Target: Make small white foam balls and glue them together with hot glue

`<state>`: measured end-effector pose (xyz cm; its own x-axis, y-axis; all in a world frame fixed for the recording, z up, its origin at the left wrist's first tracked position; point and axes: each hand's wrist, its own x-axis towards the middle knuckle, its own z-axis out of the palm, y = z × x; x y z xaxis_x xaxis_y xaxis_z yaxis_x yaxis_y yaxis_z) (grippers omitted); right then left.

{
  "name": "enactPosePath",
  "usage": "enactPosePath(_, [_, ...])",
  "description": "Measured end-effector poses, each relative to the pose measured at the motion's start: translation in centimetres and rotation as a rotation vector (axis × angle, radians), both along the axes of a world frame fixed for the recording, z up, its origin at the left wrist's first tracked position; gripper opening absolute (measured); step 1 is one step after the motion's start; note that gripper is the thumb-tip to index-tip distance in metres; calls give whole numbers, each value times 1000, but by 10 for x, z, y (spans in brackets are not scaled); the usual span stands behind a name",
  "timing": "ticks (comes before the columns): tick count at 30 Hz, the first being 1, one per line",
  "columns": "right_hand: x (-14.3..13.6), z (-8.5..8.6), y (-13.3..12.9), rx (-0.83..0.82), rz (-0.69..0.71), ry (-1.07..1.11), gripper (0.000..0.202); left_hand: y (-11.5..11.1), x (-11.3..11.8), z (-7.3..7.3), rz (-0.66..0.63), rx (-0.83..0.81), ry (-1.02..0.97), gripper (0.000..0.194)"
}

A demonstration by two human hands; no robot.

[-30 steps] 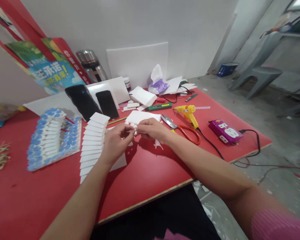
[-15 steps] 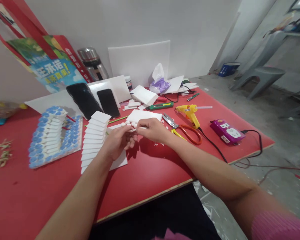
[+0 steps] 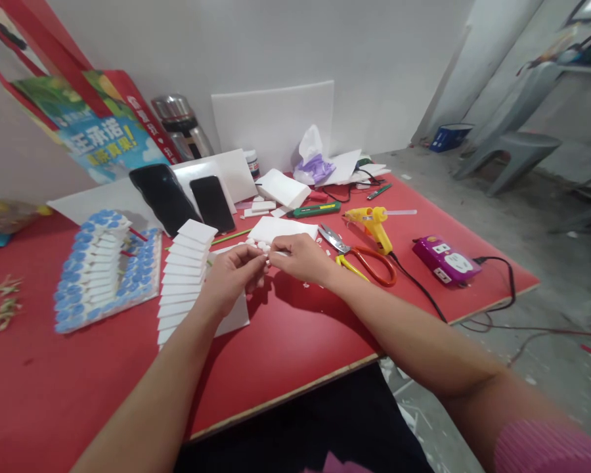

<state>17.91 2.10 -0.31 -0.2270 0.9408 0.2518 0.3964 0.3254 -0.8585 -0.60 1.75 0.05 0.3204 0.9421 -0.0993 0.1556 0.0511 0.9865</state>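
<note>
My left hand (image 3: 234, 272) and my right hand (image 3: 298, 256) meet over the table, fingertips pinched together on a small white foam piece (image 3: 268, 257). Fingers hide most of it. Just behind them are several white rounded bits (image 3: 261, 246) and a flat white foam block (image 3: 283, 228). Left of my left hand, a fanned row of white foam strips (image 3: 184, 282) stands like stairs on a white board (image 3: 234, 318). Farther left sits a model (image 3: 108, 269) with white steps and blue round pieces. Pliers with orange handles (image 3: 377, 266) lie beyond my right wrist.
A yellow glue gun (image 3: 374, 226) and purple power socket (image 3: 446, 259) with cords sit right. A green cutter (image 3: 315, 209) lies behind. Two phones (image 3: 211, 203) lean against white board. A thermos (image 3: 182, 125), bag (image 3: 103, 131) and tissue pack (image 3: 314, 167) stand at the back.
My left fingers have turned and closed in nearer to my right fingertips, so the white piece shows less. The view has shifted very slightly; the other things stay in place.
</note>
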Motion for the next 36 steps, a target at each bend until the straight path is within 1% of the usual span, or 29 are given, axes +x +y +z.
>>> enactPosePath(2, [-4,2,-2,-135,-6,104,28,-2,0,-2,47,174,130,26])
enactPosePath(4, [-9,4,-5,-331,11,258,25,-5,0,-3,102,477,320,19])
enactPosePath(5, [-11,5,-6,-402,20,325,23,-6,0,-4,106,615,410,18])
enactPosePath(6, [-13,5,-8,-435,26,374,22,-7,0,-4,111,727,479,17])
enactPosePath(7, [-14,4,-9,-432,27,400,21,-8,0,-4,114,803,528,18])
enactPosePath(9, [-16,1,-10,-382,23,407,22,-9,0,-4,118,855,568,20])
enactPosePath(14, [-17,-11,-6,-336,22,408,20,-11,4,-4,135,831,566,22])
enactPosePath(18, [-17,-14,-4,-307,23,440,19,-15,8,0,136,801,482,23])
enactPosePath(19, [-17,-14,-4,-302,26,448,20,-16,8,1,143,760,435,27])
enactPosePath(21, [-18,-14,-5,-294,49,458,22,-16,7,4,169,610,306,32])
enactPosePath(25, [-17,-14,-4,-234,98,412,29,-11,5,6,201,258,26,22])
enactPosePath(29, [-14,-15,-2,-174,94,357,30,-3,4,2,213,54,-165,30])
enactPosePath(32, [-13,-14,0,-153,90,339,29,-2,6,0,234,29,-180,33])
enactPosePath(36, [-12,-12,1,-170,52,316,28,-7,11,3,274,100,-150,26])
